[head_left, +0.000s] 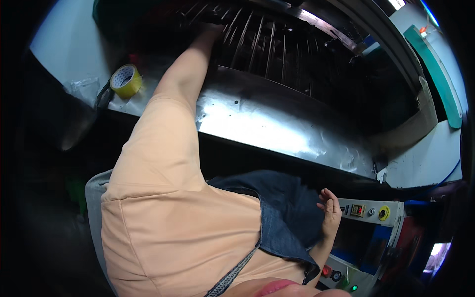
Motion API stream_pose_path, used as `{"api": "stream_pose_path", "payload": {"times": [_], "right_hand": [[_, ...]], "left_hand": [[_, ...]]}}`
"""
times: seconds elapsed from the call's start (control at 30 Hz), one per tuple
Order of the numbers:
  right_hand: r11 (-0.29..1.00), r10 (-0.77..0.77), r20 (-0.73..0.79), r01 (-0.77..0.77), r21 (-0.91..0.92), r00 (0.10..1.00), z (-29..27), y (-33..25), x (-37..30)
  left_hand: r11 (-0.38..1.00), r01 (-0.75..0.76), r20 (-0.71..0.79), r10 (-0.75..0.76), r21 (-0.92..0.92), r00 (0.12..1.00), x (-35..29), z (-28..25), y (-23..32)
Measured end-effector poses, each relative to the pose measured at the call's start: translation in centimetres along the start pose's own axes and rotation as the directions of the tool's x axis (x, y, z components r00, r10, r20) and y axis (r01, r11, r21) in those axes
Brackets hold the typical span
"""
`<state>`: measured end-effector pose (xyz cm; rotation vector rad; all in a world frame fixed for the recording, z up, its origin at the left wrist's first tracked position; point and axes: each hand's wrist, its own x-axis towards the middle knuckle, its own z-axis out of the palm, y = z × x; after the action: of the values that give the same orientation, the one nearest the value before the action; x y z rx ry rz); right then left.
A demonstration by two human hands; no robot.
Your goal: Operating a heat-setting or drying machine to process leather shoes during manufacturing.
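My left arm stretches forward over a shiny metal ledge (257,119). At its end, my left hand (212,29) is in the dark opening of a machine, beside a row of thin metal rods (257,42). Its fingers are lost in shadow, so whether it holds anything does not show. Close to my body on the right, my right hand (330,208) is raised with loosely bent fingers apart and nothing in them. It is beside a grey control panel (393,210) and the dark blue apron (287,213) I wear.
A roll of yellow tape (125,81) rests at the ledge's left end. The panel carries a yellow-ringed button (383,213) and a small red display (357,210). A curved frame (413,49) bounds the opening on the right, with a green strip (435,76) beyond it.
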<state>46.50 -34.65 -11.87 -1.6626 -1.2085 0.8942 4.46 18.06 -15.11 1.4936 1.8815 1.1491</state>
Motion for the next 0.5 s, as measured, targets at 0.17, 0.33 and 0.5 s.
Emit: {"api": "stream_pose_path", "payload": {"times": [0.17, 0.33, 0.5], "right_hand": [[0.999, 0.047, -0.002, -0.047, 0.017, 0.999, 0.4, 1.1, -0.8], [0.96, 0.033, -0.23, -0.095, -0.264, 0.973, -0.5, 4.6, -2.5], [0.904, -0.157, -0.505, -0.082, -0.419, 0.849, -1.6, 5.2, -2.3]], "left_hand": [[0.925, -0.007, -0.133, 0.062, 0.38, 0.989, 4.8, -1.6, -4.3], [0.6, -0.518, -0.217, 0.754, 0.609, 0.62, -3.4, 2.9, 4.8], [0.724, -0.688, 0.232, 0.677, -0.041, 0.699, -10.6, 8.0, 8.8]]}}
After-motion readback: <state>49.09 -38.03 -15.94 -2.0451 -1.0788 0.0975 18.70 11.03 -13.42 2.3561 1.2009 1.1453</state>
